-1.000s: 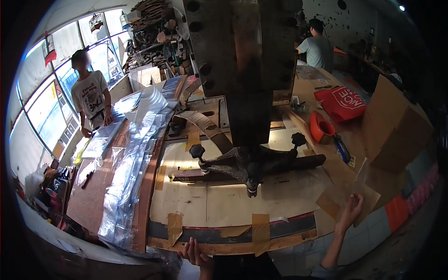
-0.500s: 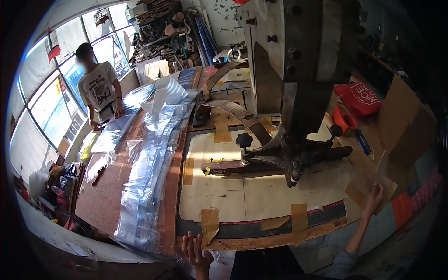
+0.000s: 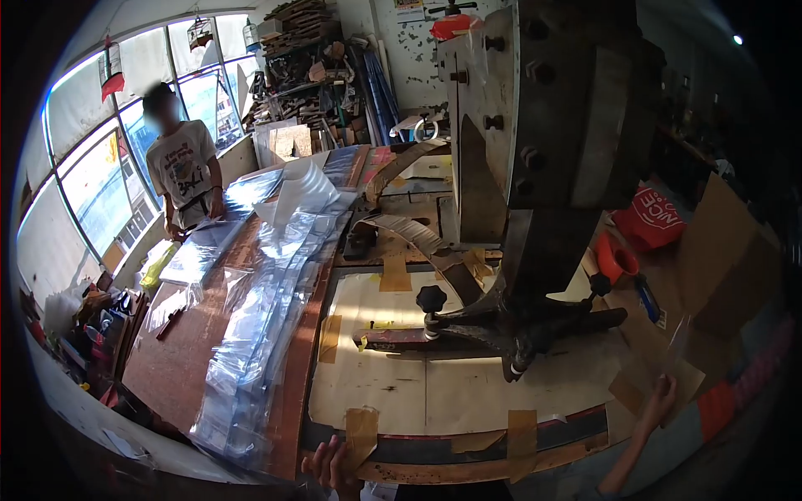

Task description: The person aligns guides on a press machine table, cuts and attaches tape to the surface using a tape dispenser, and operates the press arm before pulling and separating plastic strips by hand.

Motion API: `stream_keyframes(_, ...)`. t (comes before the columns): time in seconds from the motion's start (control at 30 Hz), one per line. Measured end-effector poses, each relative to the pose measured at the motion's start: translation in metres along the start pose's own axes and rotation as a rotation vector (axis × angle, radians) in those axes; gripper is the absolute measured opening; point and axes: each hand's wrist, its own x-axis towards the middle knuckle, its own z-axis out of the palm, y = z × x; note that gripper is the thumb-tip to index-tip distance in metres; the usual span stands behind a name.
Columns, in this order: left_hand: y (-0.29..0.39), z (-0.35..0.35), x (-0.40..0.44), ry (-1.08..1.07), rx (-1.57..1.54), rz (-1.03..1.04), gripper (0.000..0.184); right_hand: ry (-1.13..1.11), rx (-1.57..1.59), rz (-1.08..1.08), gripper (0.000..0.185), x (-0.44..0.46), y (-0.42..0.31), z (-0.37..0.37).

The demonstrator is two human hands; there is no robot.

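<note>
My left hand point(image 3: 332, 469) is at the front edge of the worktable, fingers apart and slightly bent, beside a strip of brown tape point(image 3: 361, 438). Nothing shows in it. Over at the right, my right hand point(image 3: 660, 401) pinches what looks like a clear plastic piece point(image 3: 681, 338), next to a small cardboard piece point(image 3: 689, 380). Between the hands lies a pale board point(image 3: 468, 392) taped to the table. Above it stands a heavy metal press point(image 3: 543, 242), its dark foot bar with black knobs point(image 3: 431, 299) low over the board.
Stacked clear plastic sheets point(image 3: 251, 359) cover part of the reddish-brown table point(image 3: 175, 376) at left. A co-worker point(image 3: 184, 163) stands behind it, hands on plastic. To the right are a red bag point(image 3: 650, 217), an orange-red container point(image 3: 616, 257), a blue-handled tool point(image 3: 647, 299) and a cardboard box point(image 3: 723, 242).
The view has tilted upward, so the table sits lower in it. My left hand has come closer to the table edge, its fingers more bent. My right hand keeps its grip.
</note>
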Motion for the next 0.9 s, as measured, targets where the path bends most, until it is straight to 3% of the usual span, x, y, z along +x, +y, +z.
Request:
stream_keyframes(0.03,-0.017,0.018,-0.052,-0.011,-0.057,-0.195,0.058,-0.018,-0.008,-0.015,0.032,0.0,0.0,0.0)
stream_keyframes(0.13,-0.008,0.015,-0.04,0.027,-0.048,-0.244,0.051,-0.061,-0.026,-0.042,0.026,-0.001,-0.002,0.003)
stream_keyframes(0.27,0.002,0.021,-0.026,0.157,-0.026,-0.246,0.059,-0.085,-0.077,-0.072,0.02,0.0,-0.017,0.003)
stream_keyframes(0.47,0.007,0.015,-0.024,0.055,0.006,-0.326,0.045,0.005,-0.035,-0.126,0.027,-0.011,-0.04,0.012)
stream_keyframes(0.5,0.011,0.014,-0.02,0.054,-0.039,-0.329,0.05,-0.11,-0.034,-0.05,0.028,-0.011,-0.046,0.006)
stream_keyframes(0.6,0.009,0.014,-0.022,0.046,-0.05,-0.289,0.062,-0.123,0.024,-0.086,0.022,-0.007,-0.028,0.007)
stream_keyframes(0.7,0.01,0.012,-0.018,0.021,-0.059,-0.276,0.065,-0.119,-0.025,-0.209,0.015,-0.01,-0.032,0.003)
stream_keyframes(0.73,0.014,0.011,-0.013,0.018,-0.082,-0.256,0.062,-0.185,-0.104,-0.349,0.014,-0.013,-0.04,-0.002)
stream_keyframes(0.83,0.029,-0.005,0.009,-0.123,-0.135,-0.259,0.041,-0.41,-0.361,-0.739,0.014,-0.031,-0.079,-0.017)
stream_keyframes(0.9,0.05,-0.015,0.02,-0.163,-0.229,-0.182,0.029,-0.554,-0.321,-0.809,0.011,-0.054,-0.106,-0.022)
